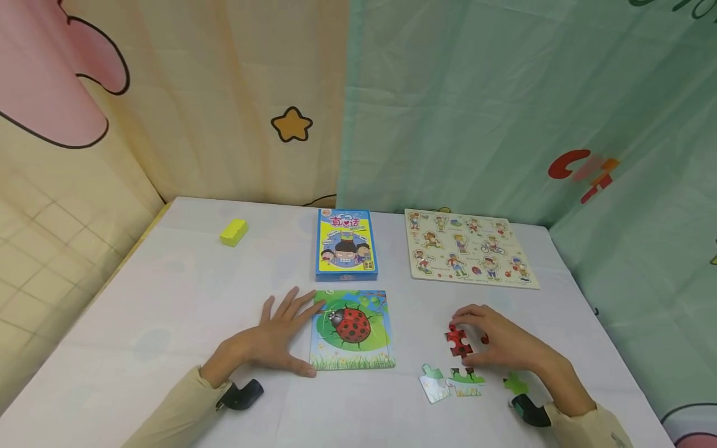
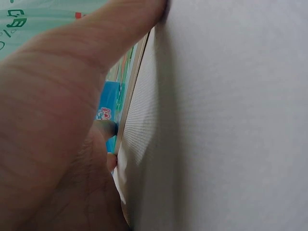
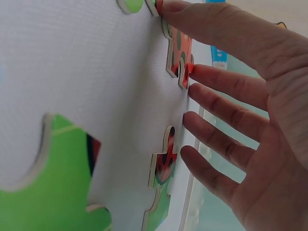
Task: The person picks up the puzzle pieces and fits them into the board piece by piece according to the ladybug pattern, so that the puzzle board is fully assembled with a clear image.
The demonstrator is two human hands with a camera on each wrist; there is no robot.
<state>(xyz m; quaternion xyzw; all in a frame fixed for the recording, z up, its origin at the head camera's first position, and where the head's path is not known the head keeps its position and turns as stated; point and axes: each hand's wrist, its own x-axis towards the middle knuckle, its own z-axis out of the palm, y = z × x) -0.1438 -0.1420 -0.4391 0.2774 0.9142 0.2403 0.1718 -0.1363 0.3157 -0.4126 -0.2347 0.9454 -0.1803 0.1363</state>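
My left hand lies with spread fingers at the left edge of a square ladybug puzzle, fingertips and thumb by its border. On the right, thumb and index finger of my right hand pinch a red, black-spotted puzzle piece by its ends, at the table surface. In the right wrist view, the other fingers are extended beside a second red-and-green piece. Nearer me lie a pale green-and-white piece and a grass piece. A green piece sits below my right wrist.
Behind the puzzle stands a blue-and-yellow card box. A cream board with cartoon figures lies at the back right, and a yellow block at the back left. Curtains hang behind the white table.
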